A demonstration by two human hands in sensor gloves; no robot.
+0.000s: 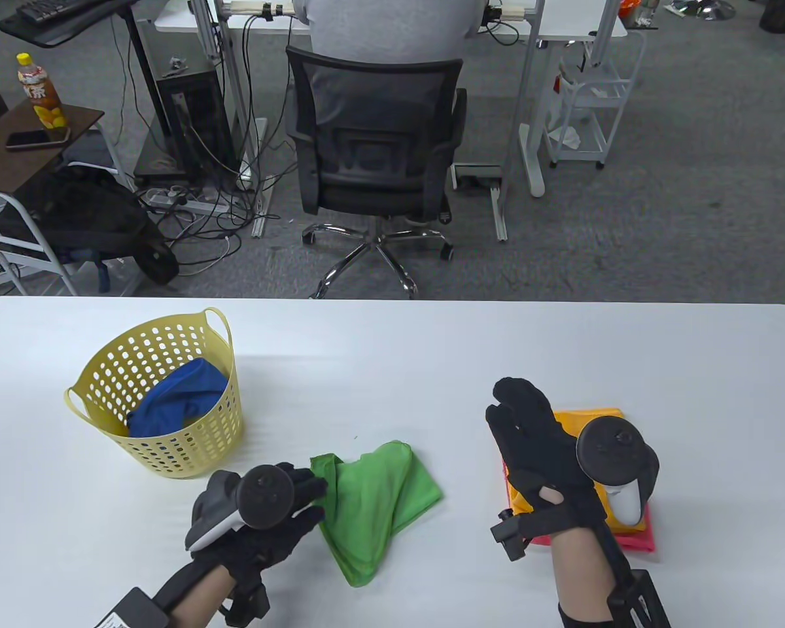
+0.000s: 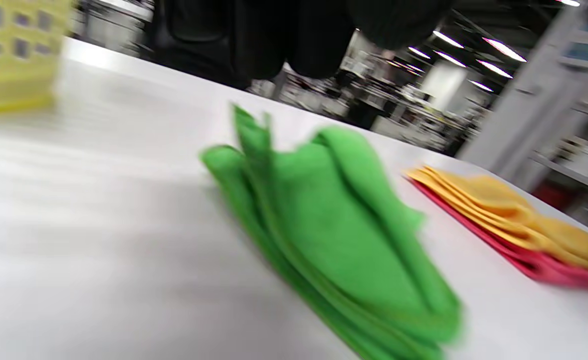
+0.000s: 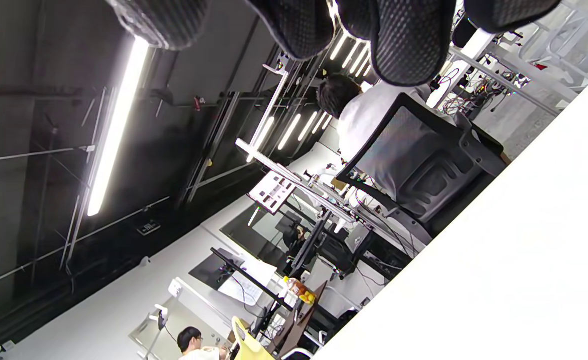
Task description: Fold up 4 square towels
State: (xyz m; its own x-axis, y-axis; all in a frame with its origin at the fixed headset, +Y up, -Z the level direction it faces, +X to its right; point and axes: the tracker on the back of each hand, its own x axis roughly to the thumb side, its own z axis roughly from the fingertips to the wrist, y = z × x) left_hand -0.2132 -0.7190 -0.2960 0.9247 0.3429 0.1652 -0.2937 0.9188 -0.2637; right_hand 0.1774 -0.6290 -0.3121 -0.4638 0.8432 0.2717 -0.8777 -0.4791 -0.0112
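Observation:
A crumpled green towel (image 1: 379, 504) lies on the white table (image 1: 432, 353), near the front middle. My left hand (image 1: 311, 500) is at its left edge with fingers loosely curled. The blurred left wrist view shows the green towel (image 2: 338, 235) lying flat, with a gap below my fingers (image 2: 254, 40). My right hand (image 1: 517, 412) is open, fingers spread, raised over a folded stack of an orange towel (image 1: 589, 418) on a pink towel (image 1: 634, 541). A blue towel (image 1: 176, 399) sits in the yellow basket (image 1: 190, 451).
The basket stands at the table's left and shows blurred in the left wrist view (image 2: 14, 55). The stack also shows there, orange (image 2: 498, 210) over pink (image 2: 548, 267). An office chair (image 1: 373, 157) with a seated person stands beyond the far edge.

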